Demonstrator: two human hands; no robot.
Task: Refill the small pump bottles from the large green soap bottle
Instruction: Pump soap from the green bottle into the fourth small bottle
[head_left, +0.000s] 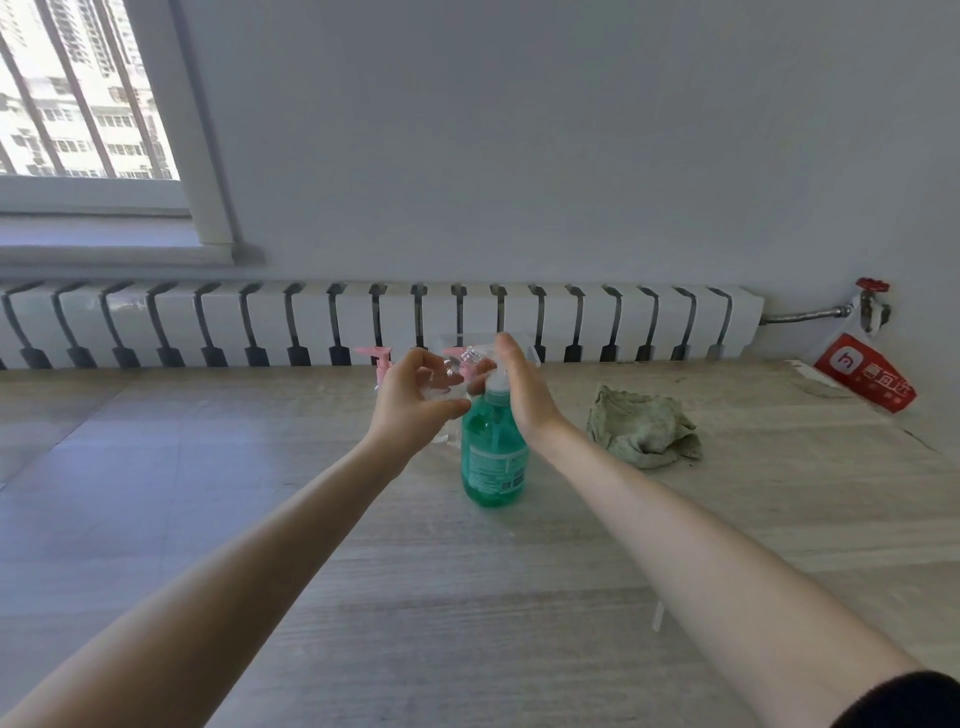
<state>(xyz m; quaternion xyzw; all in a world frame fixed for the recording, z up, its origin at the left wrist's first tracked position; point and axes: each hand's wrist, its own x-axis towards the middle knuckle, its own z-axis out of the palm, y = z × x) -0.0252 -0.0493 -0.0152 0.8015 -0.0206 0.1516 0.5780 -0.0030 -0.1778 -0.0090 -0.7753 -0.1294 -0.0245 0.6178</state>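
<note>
1. The wooden table (363, 571) fills the lower frame, with a white radiator (363, 322) across the middle behind it.
2. The large green soap bottle (496, 467) stands upright at centre, and a crumpled cloth (641, 431) lies to its right.
3. Our left hand (410, 405) curls its fingers round a small clear bottle (447, 384), just left of the green bottle's top.
4. Our right hand (522, 400) keeps its fingers straight and pressed together; we cannot tell whether its thumb pinches anything.
5. A pink pump (382, 358) shows behind the left hand.

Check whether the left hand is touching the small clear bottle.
Touching. The head view shows the left hand with fingers curled round the small clear bottle.
</note>
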